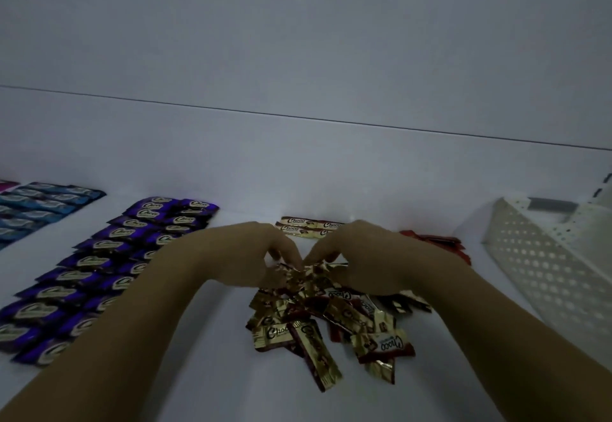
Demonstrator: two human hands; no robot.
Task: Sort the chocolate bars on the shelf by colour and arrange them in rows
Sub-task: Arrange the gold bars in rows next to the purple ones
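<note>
The white shelf (pixel 298 170) carries everything, and it is dim, so colours read dull. At 3 o'clock a perforated white panel (pixel 536 262) leans at the shelf's end, cut off by the frame edge. At 9 o'clock the purple chocolate bars (pixel 99 266) lie in two neat columns running front to back, already sorted. At 10 o'clock the blue chocolate bars (pixel 39 209) lie the same way, their near end out of frame.

In the centre, towards 6 o'clock, sits the unsorted pile (pixel 331 322) of gold and red-edged bars, heaped at all angles and overlapping; this is the work left. The left hand (pixel 261 252) and right hand (pixel 361 252) meet close together over the pile's far edge, fingers curled down into the wrappers, probably to pick out one colour. The fingertips are buried in foil, so I cannot tell whether either hand pinches a bar or only rakes.

At 2 o'clock the red bars (pixel 440 242) are half hidden behind the right wrist. At 12 o'clock two gold bars (pixel 308 226) start a row, their right ends covered by the right hand. A pink sliver (pixel 6 185) shows at the far left edge.
</note>
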